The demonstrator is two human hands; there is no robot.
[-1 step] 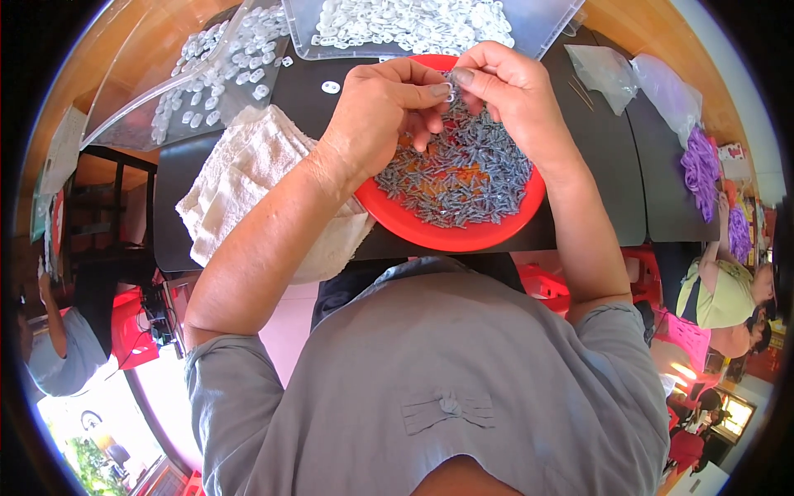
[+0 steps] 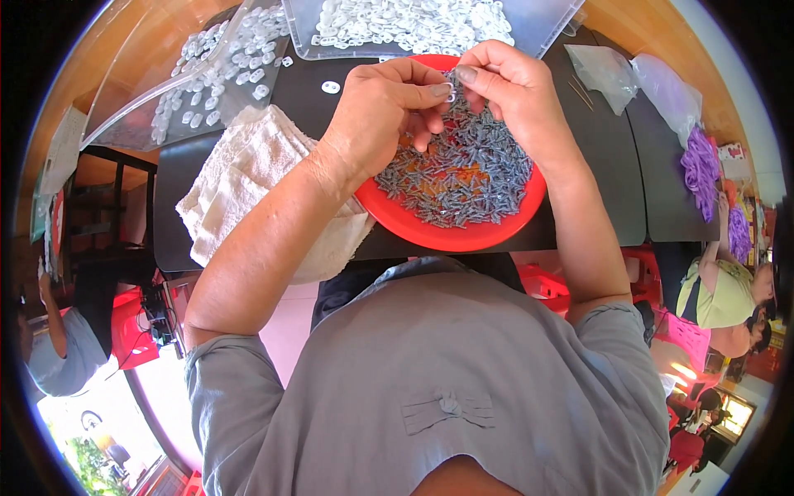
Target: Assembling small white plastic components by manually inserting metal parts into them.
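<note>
While the left hand (image 2: 372, 112) pinches a white piece (image 2: 452, 96) over the red basin (image 2: 447, 238) (I cannot tell whether the right hand (image 2: 518, 95) holds anything), one seems underway, with many grey pegs (image 2: 480, 194) left.

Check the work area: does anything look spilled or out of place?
One small white piece lies loose on the black tabletop, left of the red basin and outside the clear bin, so it looks strayed. The crumpled cloth overhangs the near edge. Nothing looks visibly damaged.
</note>
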